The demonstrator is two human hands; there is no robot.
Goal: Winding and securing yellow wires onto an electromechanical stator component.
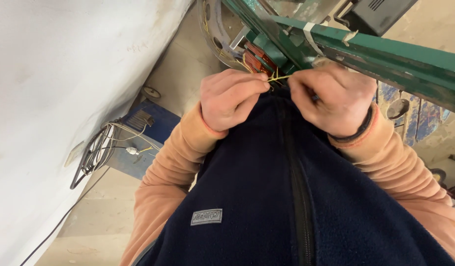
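- Concrete floor (99,221) and a white wall (50,74) lie below and to the left of the person.
- Left hand (231,98) is closed, its fingertips pinching a thin yellow wire (276,78) just above the dark blue vest (267,197).
- Right hand (333,101) is also closed and pinches the same wire from the other side, very near the left one.
- Behind the hands stands a green metal frame (385,61) with copper-coloured windings (257,58).
- Black cables (92,155) hang near a blue box (138,143) by the wall.
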